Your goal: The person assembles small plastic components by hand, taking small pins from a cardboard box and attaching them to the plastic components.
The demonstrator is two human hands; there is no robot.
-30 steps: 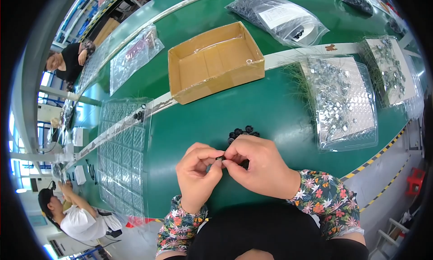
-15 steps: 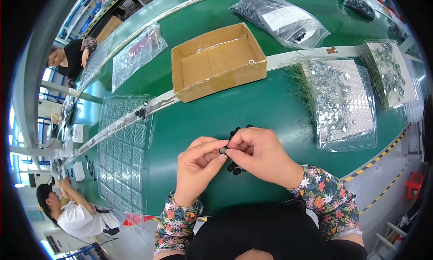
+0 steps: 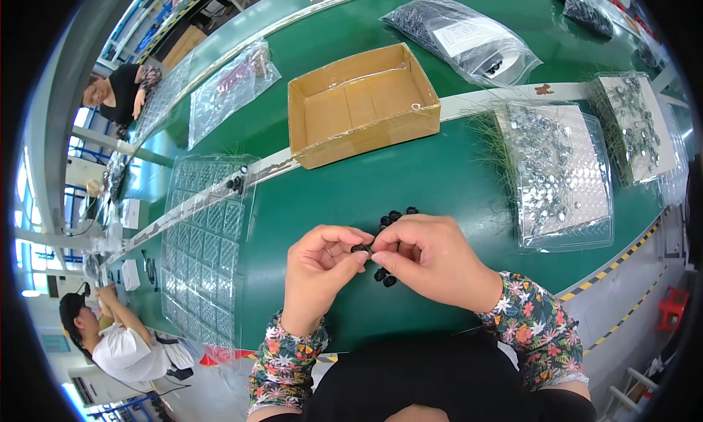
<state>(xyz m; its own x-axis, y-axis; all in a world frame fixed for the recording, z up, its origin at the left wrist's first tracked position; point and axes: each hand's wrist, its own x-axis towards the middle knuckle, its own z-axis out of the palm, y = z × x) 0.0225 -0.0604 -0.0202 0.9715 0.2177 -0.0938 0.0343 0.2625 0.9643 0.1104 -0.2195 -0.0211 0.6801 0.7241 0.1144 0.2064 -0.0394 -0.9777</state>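
Between the fingertips of my left hand [image 3: 322,272] is a small round black part [image 3: 360,249]; its exact kind is too small to tell. My right hand [image 3: 436,261] is closed, thumb and forefinger pinched together at the right edge of that same part. Beneath and just behind my right hand, a loose group of small black round parts [image 3: 388,278] lies on the green table [image 3: 307,195]. Some of the group shows above the hand and some below it; the middle is hidden by my fingers.
An open cardboard box [image 3: 366,147] stands ahead. To the left lies a clear compartment tray [image 3: 201,253] with several black parts at its upper corner. Clear trays [image 3: 564,180] of shiny round pieces sit at right. A bag of black parts [image 3: 461,37] lies beyond. Two people work at left.
The black part has turned between my fingertips, and my right fingers have shifted slightly. The whole view has moved a little, so the table things appear slightly lower and further right.
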